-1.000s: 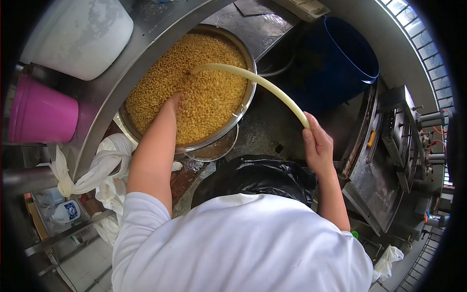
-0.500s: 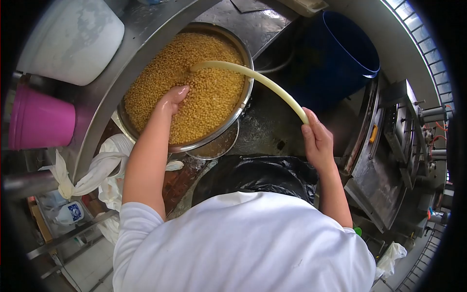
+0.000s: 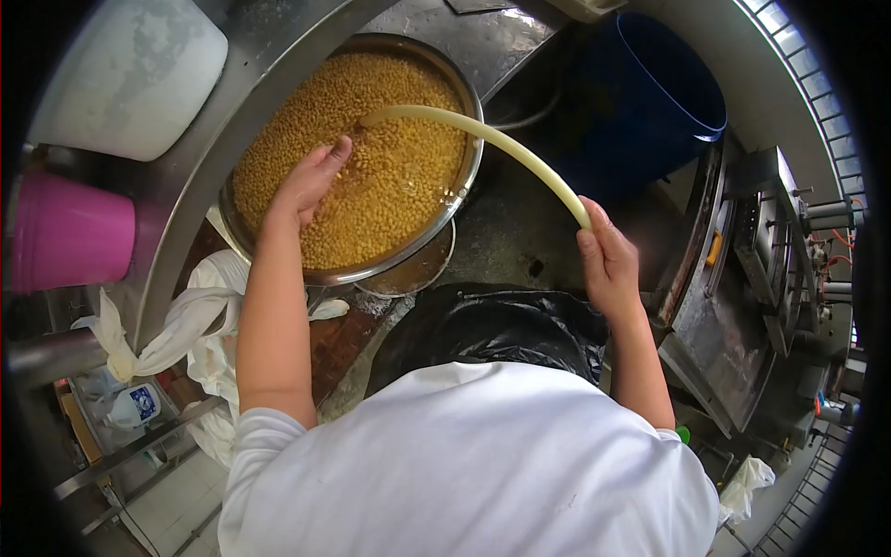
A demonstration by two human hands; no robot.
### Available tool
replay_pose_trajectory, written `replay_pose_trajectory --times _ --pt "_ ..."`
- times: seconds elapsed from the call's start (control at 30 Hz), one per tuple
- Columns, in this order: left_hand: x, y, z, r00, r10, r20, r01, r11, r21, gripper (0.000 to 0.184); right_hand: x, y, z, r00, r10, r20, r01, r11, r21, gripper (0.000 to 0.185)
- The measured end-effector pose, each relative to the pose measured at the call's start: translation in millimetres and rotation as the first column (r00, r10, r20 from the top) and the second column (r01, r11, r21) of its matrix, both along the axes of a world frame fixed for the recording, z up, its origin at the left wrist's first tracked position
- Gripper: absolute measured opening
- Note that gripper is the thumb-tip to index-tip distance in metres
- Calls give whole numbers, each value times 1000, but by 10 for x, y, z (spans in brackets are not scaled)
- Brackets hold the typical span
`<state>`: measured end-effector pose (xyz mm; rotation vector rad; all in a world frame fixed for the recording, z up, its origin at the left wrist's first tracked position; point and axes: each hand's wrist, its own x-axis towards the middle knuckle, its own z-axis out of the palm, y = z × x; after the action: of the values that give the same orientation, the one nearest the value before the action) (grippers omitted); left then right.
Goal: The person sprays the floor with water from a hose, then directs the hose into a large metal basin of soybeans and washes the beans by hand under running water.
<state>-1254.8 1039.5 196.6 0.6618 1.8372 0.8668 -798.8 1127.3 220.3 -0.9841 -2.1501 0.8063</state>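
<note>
A wide metal bowl is filled with yellowish beans in water. My left hand is at the surface of the beans, thumb raised and apart from the fingers, whose tips are partly hidden; nothing shows in its grasp. My right hand is closed round a pale yellow hose, to the right of the bowl. The hose arches over the bowl's rim, and its far end reaches the beans just beyond my left hand.
A metal counter edge curves along the left, with a pink bucket and a white tub beside it. A blue barrel stands at the back right. Metal equipment is at right; knotted white cloth hangs at left.
My left hand has come up out of the beans, shifted left, and its thumb and fingers now show. My right hand keeps its hold on the hose. The view has shifted slightly.
</note>
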Motion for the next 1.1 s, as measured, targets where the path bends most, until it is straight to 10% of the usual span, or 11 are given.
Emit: replay_pose_trajectory --times 0.37,0.47,1.1 --pt "402 -132 399 972 216 -90 -168 912 374 92 -13 -10 -7 999 -23 24 23 1000 -6 39" --pt "490 -17 195 919 245 310 -365 829 425 71 -9 -19 -16 999 -33 9 33 999 2 39" --pt "458 342 -497 805 384 452 -506 843 184 63 -180 63 -103 999 -43 11 44 997 -69 40"
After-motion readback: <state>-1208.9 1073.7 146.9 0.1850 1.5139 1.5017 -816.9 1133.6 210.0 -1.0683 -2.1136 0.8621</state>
